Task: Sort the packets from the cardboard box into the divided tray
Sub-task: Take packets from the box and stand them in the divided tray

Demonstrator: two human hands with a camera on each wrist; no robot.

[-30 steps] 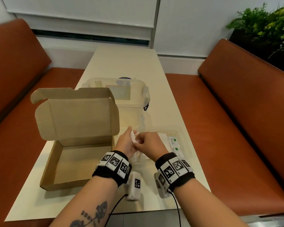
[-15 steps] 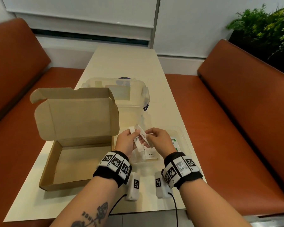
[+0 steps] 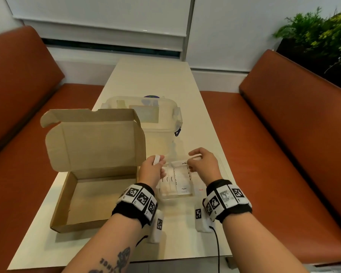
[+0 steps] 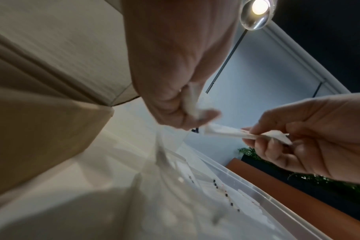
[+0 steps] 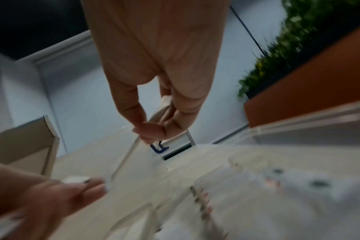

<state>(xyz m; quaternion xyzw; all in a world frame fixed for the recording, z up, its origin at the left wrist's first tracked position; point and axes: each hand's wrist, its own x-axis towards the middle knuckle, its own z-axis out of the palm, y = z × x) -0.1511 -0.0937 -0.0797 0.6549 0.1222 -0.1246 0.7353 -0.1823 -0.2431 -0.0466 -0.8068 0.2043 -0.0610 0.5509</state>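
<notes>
White packets pinched in both our hands above the divided tray [image 3: 223, 170].
Our left hand [image 3: 153, 171] grips one packet [image 3: 156, 160], our right hand [image 3: 204, 166] another [image 3: 180, 163], centre frame beside the cardboard box [image 3: 91, 174].

Black wristbands [image 3: 135, 208] with square-coded white tags, white wrist cameras [image 3: 201, 219], black cable; forearm tattoo [image 3: 116, 263], perhaps rose.

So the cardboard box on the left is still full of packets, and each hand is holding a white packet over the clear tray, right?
Not quite: the cardboard box is empty, its bare floor showing in the head view. The rest holds: the left hand and the right hand each pinch a white packet over the clear tray.
</notes>
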